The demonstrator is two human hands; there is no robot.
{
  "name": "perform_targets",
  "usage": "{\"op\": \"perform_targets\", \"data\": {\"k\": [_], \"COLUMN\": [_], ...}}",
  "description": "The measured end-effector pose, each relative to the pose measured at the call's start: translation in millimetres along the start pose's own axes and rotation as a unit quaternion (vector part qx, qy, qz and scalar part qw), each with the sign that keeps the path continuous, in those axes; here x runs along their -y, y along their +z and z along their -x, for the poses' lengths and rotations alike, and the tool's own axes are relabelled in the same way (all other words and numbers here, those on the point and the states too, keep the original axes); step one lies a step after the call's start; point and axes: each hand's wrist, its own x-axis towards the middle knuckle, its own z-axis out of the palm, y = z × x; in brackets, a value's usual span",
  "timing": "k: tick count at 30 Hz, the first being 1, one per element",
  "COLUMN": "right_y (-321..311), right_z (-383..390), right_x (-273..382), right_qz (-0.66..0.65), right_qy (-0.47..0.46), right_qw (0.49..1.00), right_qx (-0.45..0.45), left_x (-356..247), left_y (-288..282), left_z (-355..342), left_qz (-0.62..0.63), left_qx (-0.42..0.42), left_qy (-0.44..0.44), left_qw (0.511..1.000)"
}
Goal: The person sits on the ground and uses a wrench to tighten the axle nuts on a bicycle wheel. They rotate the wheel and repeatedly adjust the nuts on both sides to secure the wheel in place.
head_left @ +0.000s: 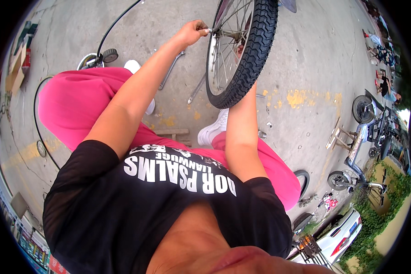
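Chin [205, 261], cropped | left hand [192, 34] pinching small part [210, 30] | right hand [240, 49] behind wheel [259, 45], grip unclear

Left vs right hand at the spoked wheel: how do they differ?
Visibility: the left hand is largely in plain view; the right hand shows only in part, through the wheel.
Position: the left hand is at the wheel's left side; the right hand is behind it.
Pose: the left hand's thumb and fingers bunch together; the right hand's grip can't be made out.
Shared: both bare.
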Motion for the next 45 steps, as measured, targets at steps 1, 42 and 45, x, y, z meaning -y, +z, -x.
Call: {"op": "perform_targets", "data": {"k": [1, 42, 45], "right_y": [-34, 29, 40], "right_z": [-14, 1, 1], "right_x": [-1, -4, -2], "right_qz": [-0.017, 0.01, 0.064], "right_qy": [-0.022, -0.064, -0.02], "right_qw": [0.999, 0.996, 0.986], "right_qx": [0.032, -0.061, -0.15], "left_x": [-4, 2, 10], "left_y": [5, 7, 3], "left_z": [-3, -13, -19], "left_qz": [-0.028, 0.237, 0.233], "left_qx": [-0.005, 0.025, 0.045], "left_qy": [0.042, -0.179, -0.159], "left_qw": [0.999, 0.955, 0.958]}}
